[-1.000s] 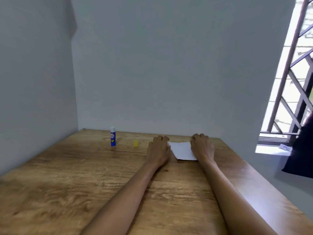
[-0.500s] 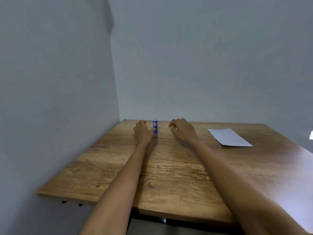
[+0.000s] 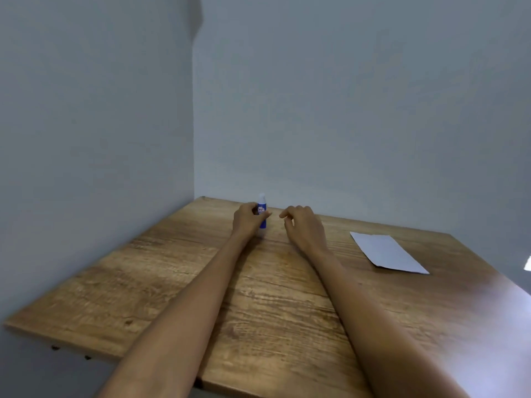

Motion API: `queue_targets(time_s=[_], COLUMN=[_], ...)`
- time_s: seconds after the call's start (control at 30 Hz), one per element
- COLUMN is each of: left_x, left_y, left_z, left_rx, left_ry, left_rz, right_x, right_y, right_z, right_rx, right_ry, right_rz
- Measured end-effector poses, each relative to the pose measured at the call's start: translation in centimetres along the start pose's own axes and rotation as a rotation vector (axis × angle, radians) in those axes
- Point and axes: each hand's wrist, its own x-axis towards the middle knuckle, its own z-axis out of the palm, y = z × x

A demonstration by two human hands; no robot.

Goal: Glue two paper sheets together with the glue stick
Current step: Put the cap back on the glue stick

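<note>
A small blue glue stick point(image 3: 262, 214) with a white top stands upright near the far edge of the wooden table point(image 3: 258, 282). My left hand point(image 3: 247, 220) is wrapped around it from the left, fingers and thumb on its body. My right hand point(image 3: 303, 227) hovers just right of it with fingers curled; whether it holds anything cannot be told. The white paper point(image 3: 386, 252) lies flat at the right side of the table, away from both hands. The yellow cap is out of sight.
Grey walls close the table in at the left and at the back. The table's left edge and near edge are in view.
Both hands left the paper and went left to the glue stick; my view swung left with them. My left hand has closed on the stick.
</note>
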Motion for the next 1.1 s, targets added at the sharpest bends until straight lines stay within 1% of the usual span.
queue_targets(time_s=[0.07,0.1,0.13,0.2,0.27,0.37,0.43,0.57,0.67,0.8,0.87,0.93,1.0,1.07,1.1], left_x=[-0.8,-1.2,-1.6,-2.3,-2.9,-3.2,-3.2,-3.2,-3.3,-3.3,-3.1,-3.1,-3.1,-3.0,-3.0], left_y=[1.2,1.8,2.5,3.4,3.7,3.1,2.8,2.4,2.3,1.8,1.7,1.9,1.9,1.9,1.9], left_z=[-0.3,-0.4,-0.6,-0.9,-1.0,-1.1,-1.2,-1.2,-1.2,-1.2,-1.1,-0.9,-0.7,-0.5,-0.5], left_rx=[-0.159,-0.246,-0.329,-0.46,-0.504,-0.525,-0.566,-0.558,-0.523,-0.521,-0.541,-0.562,-0.56,-0.572,-0.581], left_ry=[-0.028,-0.034,-0.035,-0.025,-0.062,-0.161,-0.217,-0.29,-0.317,-0.337,-0.335,-0.338,-0.341,-0.346,-0.348], left_rz=[0.033,0.05,0.065,0.083,0.09,0.092,0.087,0.093,0.107,0.112,0.114,0.13,0.149,0.153,0.152], right_x=[-0.4,-0.5,-0.6,-1.1,-1.4,-1.9,-2.2,-2.5,-2.6,-2.7,-2.6,-2.4,-2.3,-2.3,-2.3], right_y=[-0.1,-0.2,-0.3,-0.9,-1.3,-1.4,-1.3,-0.8,-0.5,-0.6,-0.8,-1.1,-1.4,-1.5,-1.5], right_z=[-0.4,-0.6,-0.9,-1.5,-2.0,-2.0,-2.0,-2.2,-2.5,-2.6,-2.5,-2.3,-2.1,-2.0,-2.0], right_rx=[0.09,0.199,0.353,0.685,0.855,1.073,1.169,1.113,1.056,1.025,0.952,0.863,0.831,0.816,0.805], right_ry=[0.012,-0.003,-0.042,-0.171,-0.302,-0.424,-0.493,-0.512,-0.52,-0.573,-0.533,-0.448,-0.378,-0.356,-0.37], right_rz=[0.028,0.072,0.132,0.217,0.234,0.254,0.274,0.294,0.28,0.257,0.267,0.279,0.278,0.271,0.274])
